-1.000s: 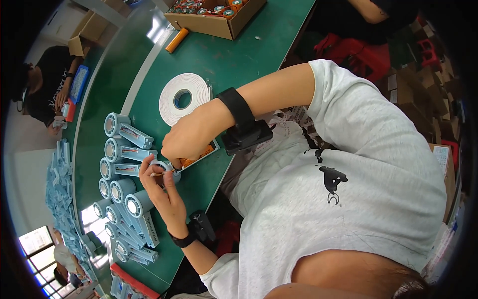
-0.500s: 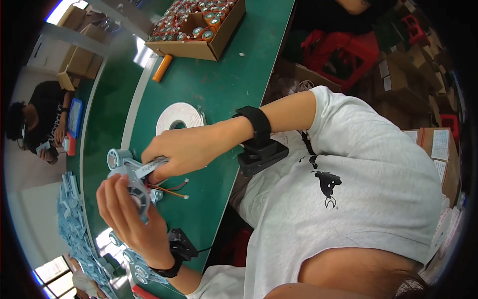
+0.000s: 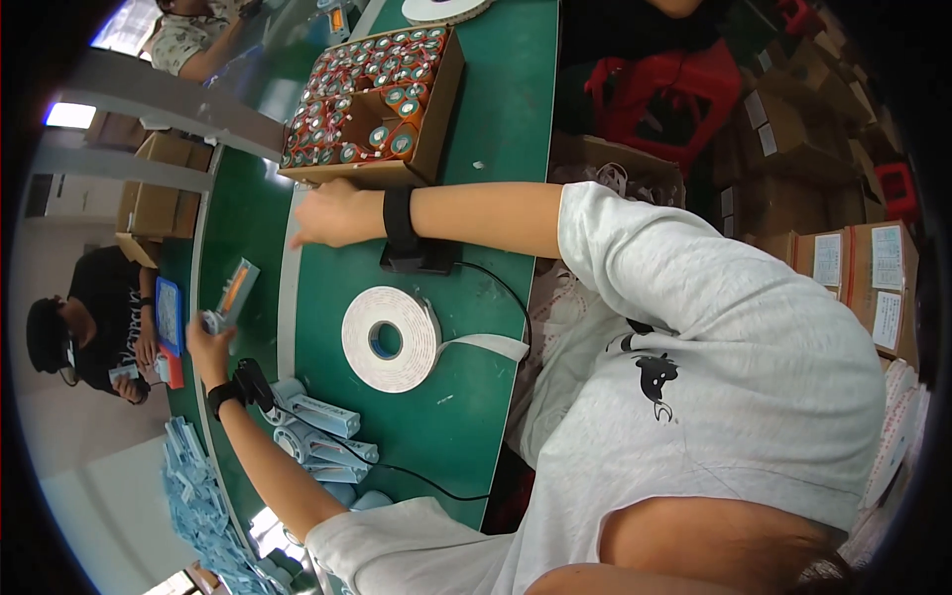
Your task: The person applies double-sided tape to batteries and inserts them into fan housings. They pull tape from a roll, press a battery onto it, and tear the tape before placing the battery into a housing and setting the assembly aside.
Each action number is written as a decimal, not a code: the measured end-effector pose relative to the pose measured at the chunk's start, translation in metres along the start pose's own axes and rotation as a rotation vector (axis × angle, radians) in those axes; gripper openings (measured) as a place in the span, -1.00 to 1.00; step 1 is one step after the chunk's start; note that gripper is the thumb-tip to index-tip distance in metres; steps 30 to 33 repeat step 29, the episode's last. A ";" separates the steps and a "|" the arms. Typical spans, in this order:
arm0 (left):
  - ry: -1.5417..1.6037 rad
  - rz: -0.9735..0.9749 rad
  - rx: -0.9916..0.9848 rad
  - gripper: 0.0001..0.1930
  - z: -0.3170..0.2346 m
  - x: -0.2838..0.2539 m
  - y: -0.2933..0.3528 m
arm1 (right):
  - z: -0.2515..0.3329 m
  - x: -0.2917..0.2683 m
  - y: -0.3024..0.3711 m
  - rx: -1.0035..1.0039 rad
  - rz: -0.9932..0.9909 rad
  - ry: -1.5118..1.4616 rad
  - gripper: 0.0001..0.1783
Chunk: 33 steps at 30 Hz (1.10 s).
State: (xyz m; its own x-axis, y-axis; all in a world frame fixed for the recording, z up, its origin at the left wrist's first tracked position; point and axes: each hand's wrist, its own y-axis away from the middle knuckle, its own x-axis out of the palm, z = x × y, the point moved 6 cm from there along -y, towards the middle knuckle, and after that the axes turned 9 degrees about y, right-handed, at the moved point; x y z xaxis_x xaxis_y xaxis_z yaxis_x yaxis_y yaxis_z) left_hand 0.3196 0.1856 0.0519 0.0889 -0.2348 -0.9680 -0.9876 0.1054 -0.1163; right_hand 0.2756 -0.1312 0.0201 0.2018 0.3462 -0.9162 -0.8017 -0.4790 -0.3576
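My left hand [image 3: 209, 353] is closed around the head of a light-blue handheld fan [image 3: 232, 297], whose handle points up and away with an orange cell showing inside. My right hand [image 3: 339, 214] rests at the near side of a cardboard box [image 3: 382, 175]. Its fingers curl down and hide whatever lies beneath them. Orange battery cells [image 3: 402, 142] with red wires fill most of that box. Between my arms lies a roll of white double-sided tape [image 3: 362, 347] with a loose end. Several light-blue fans [image 3: 332, 446] lie beside my left forearm.
A metal rail [image 3: 288, 288] runs along the green table [image 3: 466, 397]. A black cable [image 3: 416, 481] crosses its near part. Across the way sits a person in black [image 3: 111, 302] beside a blue tray [image 3: 170, 315]. Light-blue parts [image 3: 203, 496] are heaped at lower left; a red stool [image 3: 674, 99] stands upper right.
My right hand has left the fan and moved up to the box, where an orange cylinder lay before. My left hand has carried the fan outward. The view has shifted.
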 end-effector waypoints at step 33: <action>0.032 -0.269 0.202 -0.29 -0.247 0.043 0.241 | 0.062 -0.030 0.183 0.262 0.327 -1.850 -0.69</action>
